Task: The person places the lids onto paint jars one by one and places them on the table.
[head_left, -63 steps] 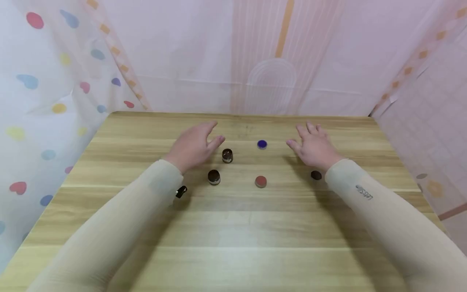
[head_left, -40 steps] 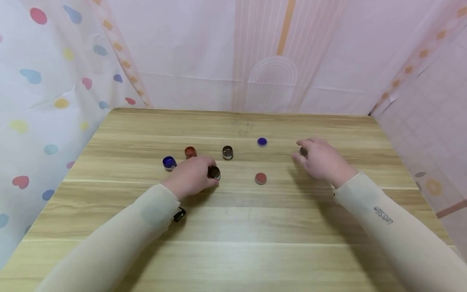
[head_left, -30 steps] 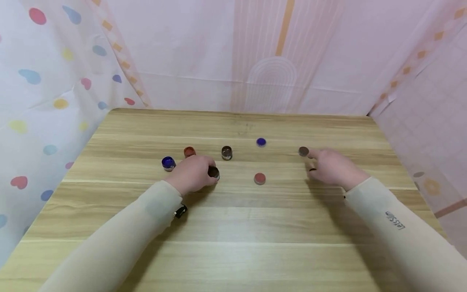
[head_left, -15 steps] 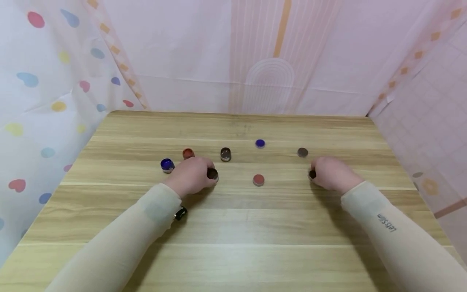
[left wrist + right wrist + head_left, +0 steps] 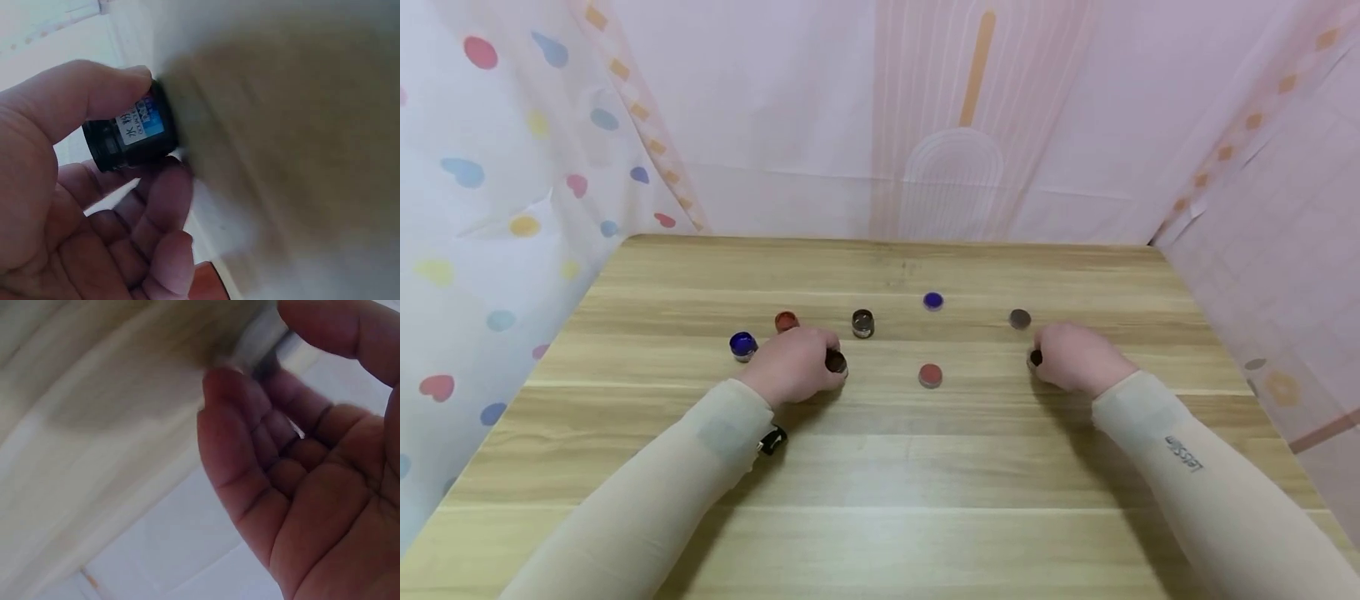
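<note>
My left hand [image 5: 793, 364] grips a small open paint jar [image 5: 836, 361] with dark contents. In the left wrist view the thumb presses on the labelled side of this black-looking jar [image 5: 140, 128], with fingers on its opposite side. Toward the right of the table, my right hand [image 5: 1078, 358] pinches a small dark round lid [image 5: 1035, 359]. That lid [image 5: 265, 340] is blurred between thumb and fingertips in the right wrist view. Open jars of blue paint [image 5: 743, 346] and red paint [image 5: 786, 322] stand beside the left hand, the red one partly hidden. A brown paint jar [image 5: 862, 323] stands behind the held jar.
Between the hands lie a blue lid [image 5: 933, 301] and a red lid [image 5: 930, 376]. A grey-brown lid [image 5: 1019, 319] lies just behind the right hand. The wooden table [image 5: 895, 467] ends at a patterned curtain [image 5: 775, 125] at the back.
The left hand has come down and toward me onto the dark paint jar and grips it. My right hand went from the grey-brown lid to the dark lid, which it now pinches slightly farther left.
</note>
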`<state>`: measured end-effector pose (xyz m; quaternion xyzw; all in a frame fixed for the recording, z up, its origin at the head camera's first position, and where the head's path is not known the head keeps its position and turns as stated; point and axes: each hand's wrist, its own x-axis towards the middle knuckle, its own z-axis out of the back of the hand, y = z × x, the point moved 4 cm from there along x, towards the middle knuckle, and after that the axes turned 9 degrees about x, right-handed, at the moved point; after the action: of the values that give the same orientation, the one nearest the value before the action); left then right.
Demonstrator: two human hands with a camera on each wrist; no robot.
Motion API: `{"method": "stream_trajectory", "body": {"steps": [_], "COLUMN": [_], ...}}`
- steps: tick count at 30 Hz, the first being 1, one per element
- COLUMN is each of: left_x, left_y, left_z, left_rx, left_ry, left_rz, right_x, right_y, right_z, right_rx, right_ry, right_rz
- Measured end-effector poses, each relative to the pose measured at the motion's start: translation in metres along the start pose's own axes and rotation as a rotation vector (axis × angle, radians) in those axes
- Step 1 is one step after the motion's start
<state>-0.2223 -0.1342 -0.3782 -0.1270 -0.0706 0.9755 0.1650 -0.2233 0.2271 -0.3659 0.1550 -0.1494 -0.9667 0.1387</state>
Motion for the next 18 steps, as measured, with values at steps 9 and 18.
{"method": "stream_trajectory", "body": {"steps": [9,18], "left_x": [0.006,0.017], "left_y": [-0.01,-0.027], "left_z": [0.005,0.008], "left_rx": [-0.131,-0.356], "left_ry": [-0.01,-0.063], "left_rz": [0.003,-0.062], "right_x": [0.005,0.015], "right_y": [0.038,0.089], "right_z": [0.009,0.017], "right_rx": [0.078,0.275], "right_ry": [-0.129,-0.192], "right_rz": [0.075,0.199]}}
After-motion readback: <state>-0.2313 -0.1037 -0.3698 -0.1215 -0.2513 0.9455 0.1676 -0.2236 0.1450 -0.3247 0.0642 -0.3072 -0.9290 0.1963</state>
